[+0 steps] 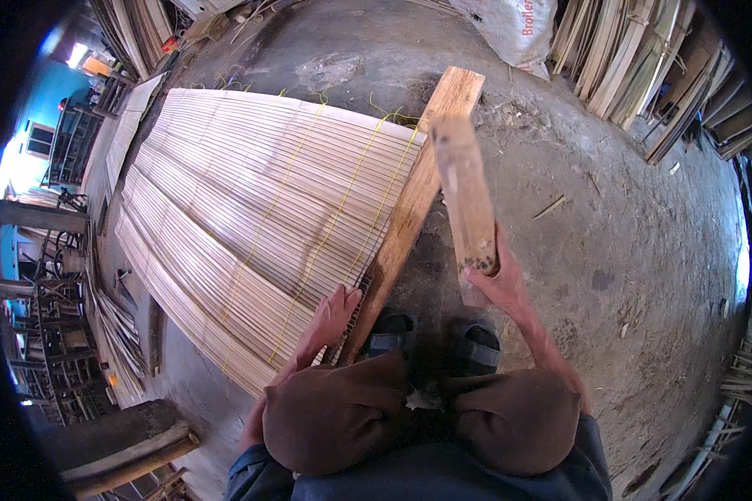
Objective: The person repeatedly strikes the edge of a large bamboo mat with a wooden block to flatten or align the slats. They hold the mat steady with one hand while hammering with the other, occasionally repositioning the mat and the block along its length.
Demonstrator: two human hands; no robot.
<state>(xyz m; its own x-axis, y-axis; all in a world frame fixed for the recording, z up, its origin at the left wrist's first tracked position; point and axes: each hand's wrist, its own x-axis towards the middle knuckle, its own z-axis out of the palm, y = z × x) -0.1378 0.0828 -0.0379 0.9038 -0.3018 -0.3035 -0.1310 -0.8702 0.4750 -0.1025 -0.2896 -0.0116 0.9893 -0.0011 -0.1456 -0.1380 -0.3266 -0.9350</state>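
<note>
Right hand grips block; left hand on mat edge

A mat of thin pale slats lies on the floor, left of the person and stretching away to the far left. Yellow cords cross its slats, with loose ends showing at the far edge. A plank lies along the mat's right edge, running from near to far.

The left hand rests at the near right corner of the mat, fingers bent and close together; whether they pinch it, I cannot tell. The right hand is closed around the near end of the block. The block's far end, blurred, overlaps the plank in view; contact cannot be told.

Sandals show between the knees and the plank's right side. Far right are a white sack and upright wood strips.
</note>
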